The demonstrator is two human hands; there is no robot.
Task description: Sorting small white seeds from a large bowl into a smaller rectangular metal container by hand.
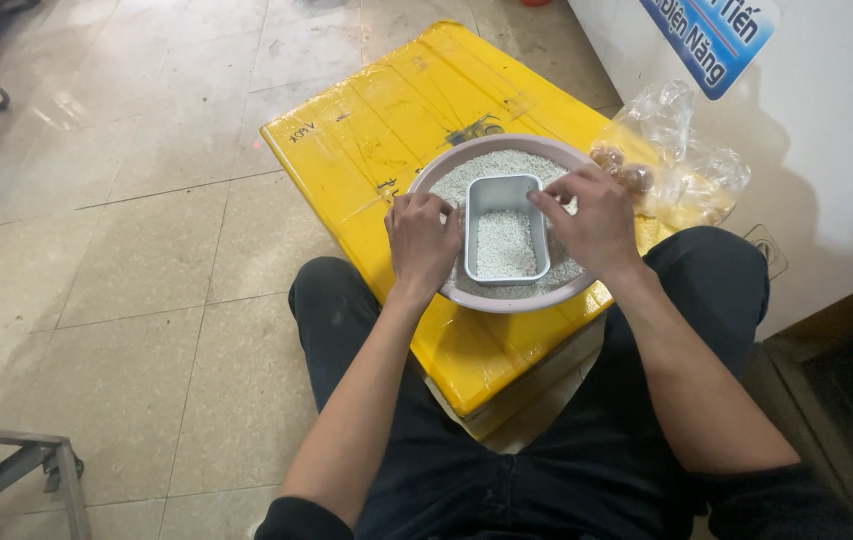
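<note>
On the yellow box [396, 120], both hands grip the grey tray [506, 232]: left hand [422, 240], right hand [591, 222]; tilting could spill grains past the bowl [446, 165] rim

Around us: a box, a bag, a frame

We see a yellow box [386, 130] at centre, a clear plastic bag [681, 160] of brown round things at its 3 o'clock, and a metal frame [16, 465] at 8 o'clock on the tiled floor [126, 240].
</note>
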